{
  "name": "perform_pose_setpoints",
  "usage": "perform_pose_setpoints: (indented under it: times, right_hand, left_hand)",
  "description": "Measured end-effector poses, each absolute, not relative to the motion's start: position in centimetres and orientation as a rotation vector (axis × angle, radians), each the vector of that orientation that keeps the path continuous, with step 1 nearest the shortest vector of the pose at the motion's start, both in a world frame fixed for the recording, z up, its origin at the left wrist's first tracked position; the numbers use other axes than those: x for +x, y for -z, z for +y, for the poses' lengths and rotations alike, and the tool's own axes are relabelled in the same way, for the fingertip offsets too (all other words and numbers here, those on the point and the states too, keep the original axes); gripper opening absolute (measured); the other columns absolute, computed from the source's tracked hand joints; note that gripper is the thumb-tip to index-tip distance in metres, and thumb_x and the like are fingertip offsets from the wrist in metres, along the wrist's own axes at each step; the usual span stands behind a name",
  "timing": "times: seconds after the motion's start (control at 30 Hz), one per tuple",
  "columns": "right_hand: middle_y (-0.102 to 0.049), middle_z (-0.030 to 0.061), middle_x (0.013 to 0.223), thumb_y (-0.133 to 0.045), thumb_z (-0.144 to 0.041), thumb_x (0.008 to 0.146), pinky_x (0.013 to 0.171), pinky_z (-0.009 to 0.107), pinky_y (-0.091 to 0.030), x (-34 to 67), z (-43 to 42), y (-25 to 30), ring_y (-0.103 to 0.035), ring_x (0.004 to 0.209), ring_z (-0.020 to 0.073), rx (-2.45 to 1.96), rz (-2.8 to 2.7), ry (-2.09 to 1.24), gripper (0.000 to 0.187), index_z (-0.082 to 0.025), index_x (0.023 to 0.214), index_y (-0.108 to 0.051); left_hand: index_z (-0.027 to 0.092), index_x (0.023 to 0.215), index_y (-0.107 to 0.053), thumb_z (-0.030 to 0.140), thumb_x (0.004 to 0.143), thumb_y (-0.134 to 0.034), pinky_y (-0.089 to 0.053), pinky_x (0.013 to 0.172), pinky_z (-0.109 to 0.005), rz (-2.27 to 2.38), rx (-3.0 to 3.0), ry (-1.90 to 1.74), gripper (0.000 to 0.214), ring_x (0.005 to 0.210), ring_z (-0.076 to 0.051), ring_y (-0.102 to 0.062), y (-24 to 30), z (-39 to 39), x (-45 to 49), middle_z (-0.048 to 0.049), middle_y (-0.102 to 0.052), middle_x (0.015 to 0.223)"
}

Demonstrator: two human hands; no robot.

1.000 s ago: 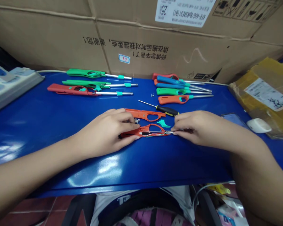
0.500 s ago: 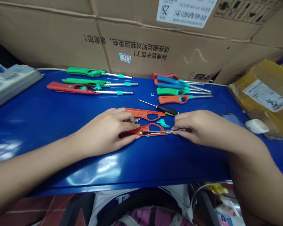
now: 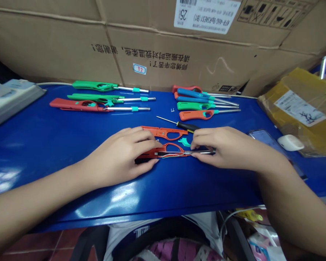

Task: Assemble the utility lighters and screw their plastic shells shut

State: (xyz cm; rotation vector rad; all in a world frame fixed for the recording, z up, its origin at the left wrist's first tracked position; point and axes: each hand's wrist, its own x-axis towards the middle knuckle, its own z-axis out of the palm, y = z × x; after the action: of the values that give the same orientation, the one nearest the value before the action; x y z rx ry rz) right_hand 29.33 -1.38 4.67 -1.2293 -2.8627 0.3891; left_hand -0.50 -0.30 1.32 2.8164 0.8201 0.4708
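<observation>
My left hand [image 3: 130, 152] is closed over the handle end of an opened orange long-nosed lighter half [image 3: 174, 146], thumb along its near side. Thin wires [image 3: 170, 154] run inside that shell toward its metal tube [image 3: 188, 153]. At the front of the shell, my right hand [image 3: 220, 146] pinches the tube between thumb and fingers; part of the tube is hidden under the hand. Just behind lies the other orange shell half [image 3: 165, 133], touched or nearly touched by my left fingers. A loose teal trigger [image 3: 184, 142] rests between the shells beside my right fingertips.
A screwdriver [image 3: 188, 126] and a small metal clip [image 3: 172, 110] lie behind the shells. Red and green lighters [image 3: 78, 104] are at back left, several more lighters [image 3: 195, 115] at back right. A power strip [image 3: 13, 98], phone [image 3: 263, 139], white case [image 3: 290, 142] and cartons [image 3: 301, 108] surround them.
My right hand has shifted slightly left along the tube, closer to the trigger. Both hands keep their hold on the lighter, and the whole view has shifted a little.
</observation>
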Motion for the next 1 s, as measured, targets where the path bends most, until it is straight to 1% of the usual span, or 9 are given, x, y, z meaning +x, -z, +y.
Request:
perform_pose_setpoints:
  times: [0.1,0.2,0.3,0.43,0.6,0.7,0.83,0.93,1.0]
  right_hand:
    - [-0.066,0.0054,0.103,-0.057,-0.030,0.097,0.072,0.029,-0.043,28.4,-1.7,-4.1,-0.062,0.089,0.0182,-1.143,-2.759,-0.388,0.015,-0.020,0.100,-0.067]
    - [-0.064,0.0074,0.108,-0.054,-0.028,0.100,0.078,0.030,-0.044,27.4,-1.8,-3.2,-0.061,0.094,0.0189,-1.083,-2.683,-0.469,0.016,-0.019,0.105,-0.066]
    - [-0.063,0.0052,0.103,-0.053,-0.022,0.100,0.074,0.028,-0.043,26.7,-1.7,-2.2,-0.059,0.087,0.0161,-1.064,-2.635,-0.561,0.013,-0.019,0.099,-0.065]
    - [-0.062,0.0011,0.090,-0.060,-0.019,0.096,0.064,0.025,-0.039,26.5,-1.5,-1.5,-0.051,0.071,0.0110,-1.053,-2.524,-0.652,0.006,-0.018,0.092,-0.065]
    - [-0.061,-0.0001,0.087,-0.064,-0.018,0.094,0.064,0.025,-0.037,26.3,-1.4,-1.4,-0.047,0.066,0.0100,-1.088,-2.520,-0.664,0.003,-0.017,0.091,-0.065]
    - [-0.061,-0.0007,0.087,-0.060,-0.017,0.096,0.065,0.026,-0.037,26.2,-1.5,-1.7,-0.049,0.068,0.0103,-1.149,-2.513,-0.683,0.008,-0.018,0.088,-0.062]
    - [-0.061,-0.0004,0.091,-0.054,-0.020,0.099,0.070,0.027,-0.040,26.7,-1.6,-2.2,-0.053,0.076,0.0121,-1.174,-2.485,-0.728,0.008,-0.019,0.093,-0.058]
    - [-0.060,0.0006,0.095,-0.053,-0.022,0.101,0.078,0.028,-0.042,27.1,-1.6,-2.7,-0.054,0.086,0.0136,-1.109,-2.530,-0.749,0.010,-0.020,0.094,-0.059]
    - [-0.060,0.0007,0.099,-0.055,-0.020,0.099,0.078,0.027,-0.042,27.4,-1.7,-2.9,-0.055,0.087,0.0133,-1.059,-2.589,-0.803,0.008,-0.020,0.094,-0.061]
  left_hand:
    - [0.020,0.111,-0.070,0.028,0.098,-0.058,-0.051,0.090,-0.037,0.790,2.731,-0.474,0.020,0.103,-0.023,-0.065,-1.2,-0.4,-0.4,-0.0068,-0.070,0.110]
    - [0.019,0.104,-0.070,0.026,0.099,-0.058,-0.052,0.085,-0.033,0.790,2.643,-0.482,0.015,0.097,-0.020,-0.065,-0.9,-0.4,-0.2,-0.0060,-0.070,0.104]
    - [0.019,0.102,-0.071,0.025,0.098,-0.059,-0.052,0.082,-0.032,0.804,2.611,-0.508,0.014,0.094,-0.019,-0.066,-0.8,-0.4,-0.1,-0.0048,-0.071,0.100]
    - [0.019,0.101,-0.071,0.023,0.097,-0.061,-0.052,0.080,-0.030,0.810,2.586,-0.530,0.011,0.090,-0.018,-0.068,-0.7,-0.6,0.0,-0.0020,-0.073,0.097]
    - [0.019,0.104,-0.072,0.023,0.096,-0.063,-0.052,0.080,-0.031,0.834,2.550,-0.550,0.012,0.089,-0.018,-0.067,-0.5,-0.7,0.1,-0.0019,-0.073,0.095]
    - [0.020,0.103,-0.071,0.025,0.095,-0.064,-0.051,0.077,-0.029,0.871,2.522,-0.537,0.012,0.088,-0.017,-0.066,-0.3,-0.7,0.1,-0.0020,-0.072,0.095]
    - [0.020,0.098,-0.070,0.026,0.095,-0.065,-0.051,0.073,-0.027,0.899,2.495,-0.540,0.009,0.087,-0.017,-0.065,-0.2,-0.8,0.1,-0.0022,-0.071,0.096]
    - [0.020,0.099,-0.070,0.024,0.095,-0.064,-0.050,0.071,-0.025,0.888,2.487,-0.549,0.009,0.086,-0.016,-0.065,-0.3,-0.9,0.2,-0.0018,-0.070,0.096]
    - [0.020,0.100,-0.070,0.024,0.096,-0.064,-0.050,0.071,-0.024,0.878,2.493,-0.549,0.009,0.087,-0.015,-0.065,-0.4,-0.9,0.2,-0.0015,-0.070,0.097]
